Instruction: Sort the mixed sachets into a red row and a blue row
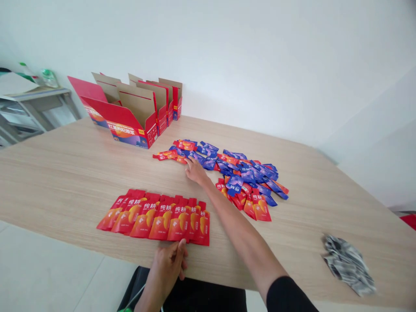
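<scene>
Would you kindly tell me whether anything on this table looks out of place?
The crumpled striped cloth looks odd, lying alone on the right of the table, apart from the red pouches, blue pouches and open cartons. No spill shows.

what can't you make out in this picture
Head view:
Floor of the nearest red box: hidden by its front wall.
Bottom of the mixed pouch pile: covered by its top layer.
Whether the right hand is gripping: too small to tell.
Red item, far right: cut off by frame edge.
</scene>
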Action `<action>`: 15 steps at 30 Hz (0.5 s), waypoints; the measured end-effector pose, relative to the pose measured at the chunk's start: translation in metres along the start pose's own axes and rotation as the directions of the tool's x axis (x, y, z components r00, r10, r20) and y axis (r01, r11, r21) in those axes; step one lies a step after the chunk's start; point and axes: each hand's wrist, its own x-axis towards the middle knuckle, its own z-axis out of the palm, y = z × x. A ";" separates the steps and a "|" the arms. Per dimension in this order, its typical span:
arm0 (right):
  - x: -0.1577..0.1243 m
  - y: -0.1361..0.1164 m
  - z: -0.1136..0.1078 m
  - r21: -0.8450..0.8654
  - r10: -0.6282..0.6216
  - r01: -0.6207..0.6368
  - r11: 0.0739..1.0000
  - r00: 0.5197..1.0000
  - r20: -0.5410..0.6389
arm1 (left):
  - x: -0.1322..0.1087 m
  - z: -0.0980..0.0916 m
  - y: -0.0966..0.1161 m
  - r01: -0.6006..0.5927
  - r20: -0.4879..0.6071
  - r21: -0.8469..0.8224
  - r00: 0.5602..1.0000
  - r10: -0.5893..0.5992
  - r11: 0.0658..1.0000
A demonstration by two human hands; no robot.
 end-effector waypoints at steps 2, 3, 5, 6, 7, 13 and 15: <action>0.014 0.001 0.003 -0.044 -0.044 0.047 0.998 0.998 0.052 | -0.001 0.000 0.000 -0.006 0.007 0.000 1.000 0.006 1.000; 0.018 0.001 0.005 -0.061 -0.065 0.069 0.996 0.995 0.071 | -0.002 -0.001 0.000 -0.013 0.014 0.002 1.000 0.013 1.000; 0.020 -0.001 0.006 -0.086 -0.083 0.090 0.992 0.993 0.081 | -0.003 -0.002 0.002 -0.018 0.035 0.006 0.999 0.018 1.000; 0.018 -0.002 0.006 -0.095 -0.081 0.088 0.992 0.994 0.074 | -0.004 -0.003 0.002 -0.015 0.047 0.008 0.999 0.015 1.000; 0.015 -0.003 0.005 -0.102 -0.076 0.081 0.991 0.995 0.057 | -0.004 -0.004 0.003 -0.011 0.062 0.011 0.998 0.010 1.000; -0.007 -0.010 -0.003 -0.104 -0.025 0.021 0.994 0.999 -0.042 | -0.002 -0.007 0.004 -0.008 0.073 0.021 0.997 0.006 1.000; -0.011 -0.011 -0.004 -0.080 0.032 -0.034 0.996 0.999 -0.027 | -0.001 -0.007 0.005 -0.013 0.070 0.016 0.998 0.012 1.000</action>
